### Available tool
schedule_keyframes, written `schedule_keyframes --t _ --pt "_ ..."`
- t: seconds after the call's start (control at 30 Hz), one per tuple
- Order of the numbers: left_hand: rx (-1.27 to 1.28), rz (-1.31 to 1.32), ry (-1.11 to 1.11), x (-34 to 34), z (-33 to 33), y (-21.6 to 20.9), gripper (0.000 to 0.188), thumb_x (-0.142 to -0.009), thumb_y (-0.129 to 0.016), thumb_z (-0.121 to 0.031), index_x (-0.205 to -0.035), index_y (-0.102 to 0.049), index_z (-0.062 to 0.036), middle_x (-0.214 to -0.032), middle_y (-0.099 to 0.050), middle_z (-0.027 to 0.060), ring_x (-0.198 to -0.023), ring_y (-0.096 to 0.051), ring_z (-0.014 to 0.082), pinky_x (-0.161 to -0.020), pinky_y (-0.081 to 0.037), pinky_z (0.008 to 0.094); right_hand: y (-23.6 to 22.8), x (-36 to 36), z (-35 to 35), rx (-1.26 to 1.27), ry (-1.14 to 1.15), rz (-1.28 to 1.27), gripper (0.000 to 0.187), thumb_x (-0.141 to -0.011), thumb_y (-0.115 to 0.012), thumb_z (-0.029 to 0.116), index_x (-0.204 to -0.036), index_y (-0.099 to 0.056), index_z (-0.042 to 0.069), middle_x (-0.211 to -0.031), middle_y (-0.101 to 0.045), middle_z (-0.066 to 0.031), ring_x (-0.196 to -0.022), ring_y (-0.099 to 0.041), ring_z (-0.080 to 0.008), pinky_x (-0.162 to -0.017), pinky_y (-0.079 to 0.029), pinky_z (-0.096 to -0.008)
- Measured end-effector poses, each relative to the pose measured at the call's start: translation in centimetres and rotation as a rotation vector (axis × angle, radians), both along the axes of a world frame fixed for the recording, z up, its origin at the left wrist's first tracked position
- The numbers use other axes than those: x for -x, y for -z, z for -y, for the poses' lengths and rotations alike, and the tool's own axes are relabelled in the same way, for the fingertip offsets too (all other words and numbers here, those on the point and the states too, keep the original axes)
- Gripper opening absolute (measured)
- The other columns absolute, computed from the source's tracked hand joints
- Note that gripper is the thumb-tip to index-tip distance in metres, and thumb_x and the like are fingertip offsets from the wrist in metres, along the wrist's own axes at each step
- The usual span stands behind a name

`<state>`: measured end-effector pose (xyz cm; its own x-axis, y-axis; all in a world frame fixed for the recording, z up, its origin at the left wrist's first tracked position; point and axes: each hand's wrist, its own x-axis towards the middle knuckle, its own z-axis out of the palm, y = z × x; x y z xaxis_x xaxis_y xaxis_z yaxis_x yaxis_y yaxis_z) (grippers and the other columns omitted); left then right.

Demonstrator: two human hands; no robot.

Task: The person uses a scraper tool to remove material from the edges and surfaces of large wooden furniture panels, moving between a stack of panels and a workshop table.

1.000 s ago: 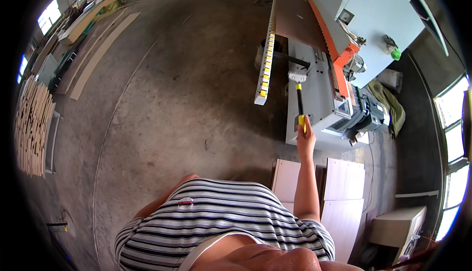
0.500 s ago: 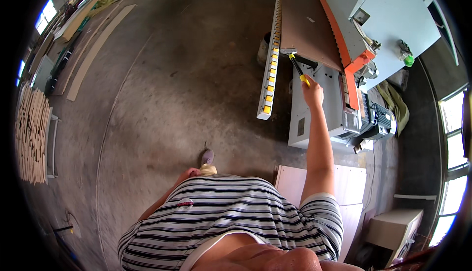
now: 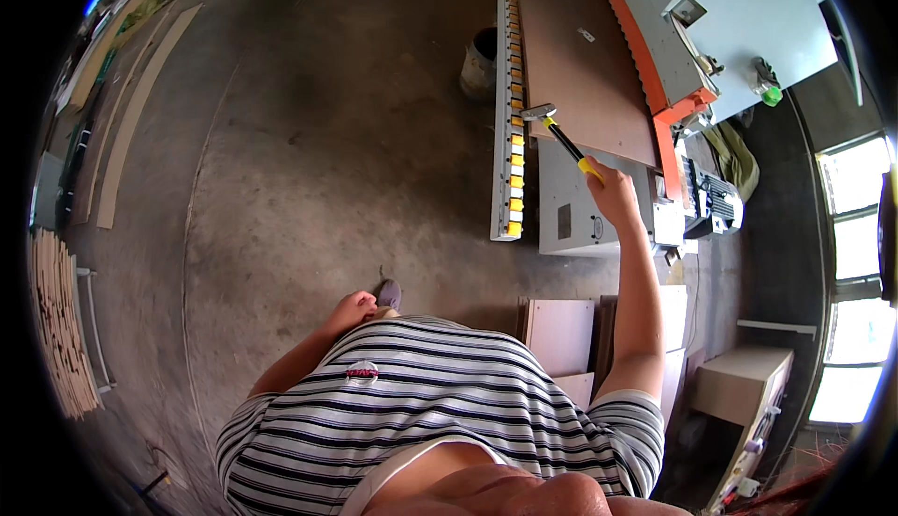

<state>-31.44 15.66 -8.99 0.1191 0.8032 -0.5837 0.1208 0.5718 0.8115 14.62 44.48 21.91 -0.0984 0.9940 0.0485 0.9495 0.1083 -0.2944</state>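
Observation:
My right hand (image 3: 614,192) is wrapped round the yellow and black handle of a hammer (image 3: 569,145), arm stretched forward. The hammer's metal head lies at the left edge of a large brown board (image 3: 585,67), close to its front left corner. Just left of the head runs a long pale rail (image 3: 501,170) set with yellow blocks. Low beside my body, my left hand (image 3: 353,311) is loosely closed, and I see nothing in it.
The board lies on a grey machine (image 3: 585,207) with an orange guard (image 3: 666,142) along its right. A bucket (image 3: 479,72) stands left of the rail. Panels (image 3: 559,329) lean near my right side. Stacked wood strips (image 3: 61,319) stand far left; a cabinet (image 3: 739,385) is at right.
The hammer head has shifted from the board's front left corner to its left edge beside the rail. My right hand has moved slightly right. My left hand shows more fully, a little higher.

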Motion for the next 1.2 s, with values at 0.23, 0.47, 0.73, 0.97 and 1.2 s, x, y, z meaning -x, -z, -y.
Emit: schedule_keyframes --t 0.23,0.47,0.73,0.97,1.2 --pt "-0.014 0.084 0.092 -0.9 -4.0 -0.6 0.022 -0.097 -0.055 -0.020 -0.103 -0.060 0.0005 -0.091 -0.068 0.0091 -0.081 -0.066 0.0140 -0.074 -0.054 0.0284 -0.8 1.2 0.0 0.036 0.000 0.005 0.038 -0.089 -0.057 0.026 -0.126 -0.062 0.022 -0.086 -0.066 -0.0223 -0.081 -0.064 -0.0400 -0.075 -0.052 -0.0470" --pt "0.032 0.070 0.109 -0.3 -4.5 0.7 0.024 -0.096 -0.057 -0.021 -0.102 -0.061 0.0013 -0.091 -0.069 0.0098 -0.080 -0.066 0.0141 -0.074 -0.054 0.0282 -1.1 2.7 -1.3 0.058 0.028 0.037 0.037 -0.090 -0.056 0.025 -0.126 -0.062 0.020 -0.088 -0.067 -0.0225 -0.082 -0.064 -0.0408 -0.076 -0.051 -0.0481" --pt "0.018 0.011 0.164 0.8 -4.5 0.7 0.027 -0.096 -0.056 -0.024 -0.104 -0.061 0.0015 -0.092 -0.071 0.0110 -0.081 -0.066 0.0145 -0.074 -0.053 0.0285 -0.8 3.1 -3.9 0.048 0.036 0.051 0.038 -0.090 -0.057 0.026 -0.126 -0.062 0.020 -0.089 -0.068 -0.0216 -0.083 -0.065 -0.0399 -0.078 -0.052 -0.0469" --pt "-0.066 -0.052 0.217 1.3 -4.3 1.7 0.027 -0.096 -0.056 -0.023 -0.104 -0.061 0.0021 -0.093 -0.071 0.0117 -0.083 -0.068 0.0162 -0.075 -0.054 0.0293 -1.0 3.7 -4.9 0.080 0.055 0.022 0.039 -0.090 -0.058 0.027 -0.128 -0.062 0.019 -0.091 -0.069 -0.0204 -0.085 -0.066 -0.0374 -0.079 -0.053 -0.0450" --pt "0.019 0.051 0.155 1.2 -5.4 0.4 0.026 -0.096 -0.056 -0.022 -0.104 -0.061 0.0024 -0.093 -0.071 0.0123 -0.084 -0.069 0.0174 -0.076 -0.054 0.0298 -0.3 4.1 -6.8 -0.024 0.004 0.031 0.039 -0.089 -0.059 0.023 -0.127 -0.062 0.013 -0.079 -0.065 -0.0226 -0.068 -0.064 -0.0355 -0.067 -0.050 -0.0433"
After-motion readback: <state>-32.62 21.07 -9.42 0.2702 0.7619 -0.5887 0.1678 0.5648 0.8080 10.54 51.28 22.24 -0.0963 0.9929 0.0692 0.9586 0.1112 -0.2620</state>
